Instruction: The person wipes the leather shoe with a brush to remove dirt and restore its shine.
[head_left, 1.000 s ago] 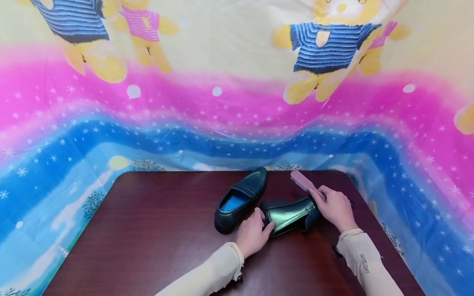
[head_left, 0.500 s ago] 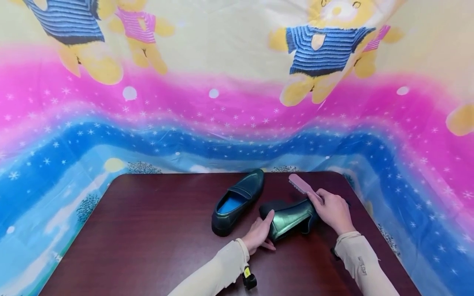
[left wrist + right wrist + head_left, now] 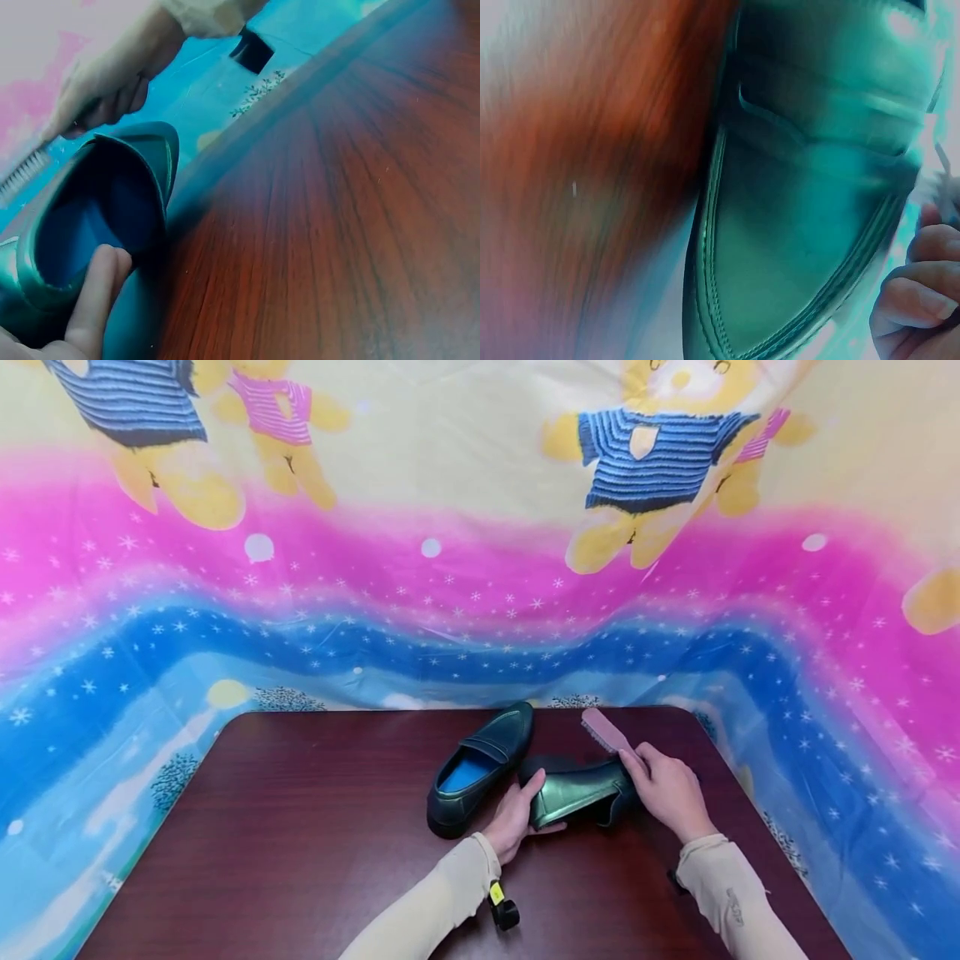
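A dark green loafer [image 3: 577, 793] lies tipped on its side, with its opening towards me in the head view. My left hand [image 3: 512, 820] grips its heel, thumb on the upper side. The left wrist view has the fingers [image 3: 96, 300] at the rim of the opening. In my right hand [image 3: 671, 789] is a pink-handled brush [image 3: 604, 730], held by the handle beside the loafer's toe end. Its pale bristles [image 3: 27, 174] come close to the shoe's side; contact cannot be told. The toe and strap of the loafer [image 3: 795, 247] fill much of the right wrist view.
A matching loafer [image 3: 512, 735] with a blue insole stands upright on the dark red-brown table [image 3: 315, 827], left of the held one. Behind the table hangs a printed cloth [image 3: 465, 602] with bears and snowflakes.
My left hand has turned from palm down at the heel to a grip with the thumb on top. The held loafer has shifted slightly left. The brush stays in my right hand.
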The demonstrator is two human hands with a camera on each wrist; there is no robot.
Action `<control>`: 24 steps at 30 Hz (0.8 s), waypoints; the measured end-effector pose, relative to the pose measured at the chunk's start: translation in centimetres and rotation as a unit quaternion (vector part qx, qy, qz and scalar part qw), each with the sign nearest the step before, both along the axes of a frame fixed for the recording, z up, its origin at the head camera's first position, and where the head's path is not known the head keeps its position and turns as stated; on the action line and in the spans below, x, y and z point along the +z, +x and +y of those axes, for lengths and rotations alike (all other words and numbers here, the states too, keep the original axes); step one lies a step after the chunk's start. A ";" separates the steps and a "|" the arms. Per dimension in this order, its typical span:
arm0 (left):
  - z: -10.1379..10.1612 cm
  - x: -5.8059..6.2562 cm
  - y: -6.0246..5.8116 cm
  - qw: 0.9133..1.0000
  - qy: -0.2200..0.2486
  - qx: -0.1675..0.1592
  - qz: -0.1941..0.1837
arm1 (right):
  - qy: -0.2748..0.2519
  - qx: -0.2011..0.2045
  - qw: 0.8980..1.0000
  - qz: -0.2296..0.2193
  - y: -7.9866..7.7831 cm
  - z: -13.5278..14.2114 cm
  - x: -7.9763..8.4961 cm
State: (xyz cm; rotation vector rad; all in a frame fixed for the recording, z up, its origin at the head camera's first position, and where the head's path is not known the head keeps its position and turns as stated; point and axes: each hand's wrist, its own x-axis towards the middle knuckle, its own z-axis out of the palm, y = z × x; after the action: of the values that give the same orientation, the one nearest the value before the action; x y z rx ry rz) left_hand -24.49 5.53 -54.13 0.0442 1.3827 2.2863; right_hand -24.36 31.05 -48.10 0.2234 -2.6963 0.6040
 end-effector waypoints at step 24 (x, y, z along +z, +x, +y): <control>-0.3 1.3 -0.5 1.000 -0.027 0.006 -0.002 | 0.101 0.077 0.992 0.017 6.9 -8.4 -2.3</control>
State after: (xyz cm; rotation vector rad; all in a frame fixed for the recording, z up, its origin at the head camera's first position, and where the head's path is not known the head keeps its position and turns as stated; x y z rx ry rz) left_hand -25.04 5.21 -52.87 0.0135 1.4454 2.2565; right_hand -17.46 22.63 -50.35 0.4933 -2.7244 0.3639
